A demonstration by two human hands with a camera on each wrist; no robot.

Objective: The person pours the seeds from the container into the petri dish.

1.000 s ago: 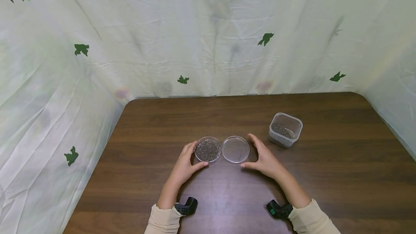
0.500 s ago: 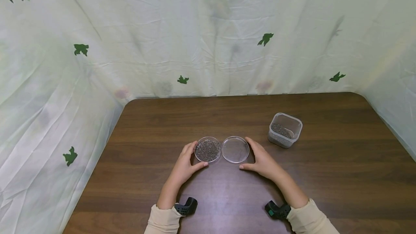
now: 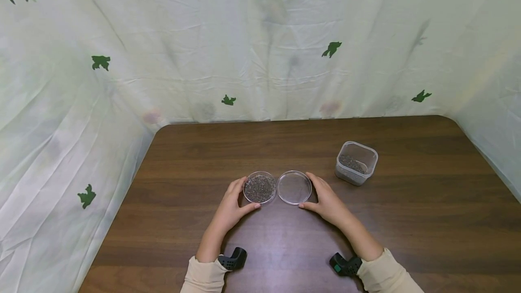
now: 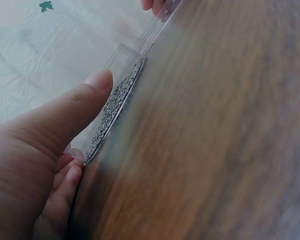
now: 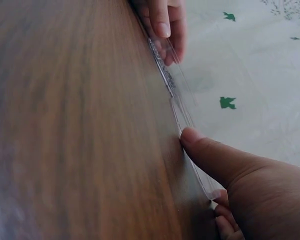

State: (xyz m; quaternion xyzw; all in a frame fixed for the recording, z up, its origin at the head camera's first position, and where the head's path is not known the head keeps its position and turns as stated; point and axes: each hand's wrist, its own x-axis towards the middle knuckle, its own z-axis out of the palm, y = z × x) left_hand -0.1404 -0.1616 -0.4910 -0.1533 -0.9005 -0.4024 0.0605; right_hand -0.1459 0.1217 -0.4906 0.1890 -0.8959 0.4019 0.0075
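A clear round petri dish filled with dark grey granules lies flat on the table. My left hand holds it by the left side, thumb at the near rim and fingers round the far left. Touching or almost touching it on the right is a clear petri dish lid with nothing in it. My right hand grips that lid, thumb on the near edge and fingers at the right side. In the left wrist view the granules slope inside the dish wall. The right wrist view shows my thumb against the lid's rim.
A translucent square plastic tub, with more dark granules heaped on its left side, stands farther back to the right. The brown wooden table ends at a pale curtain with green leaf shapes. Each wrist wears a black device.
My right hand has moved left and closed in on the lid, its thumb and fingers coming against the rim. The left hand, dish and tub stay put.
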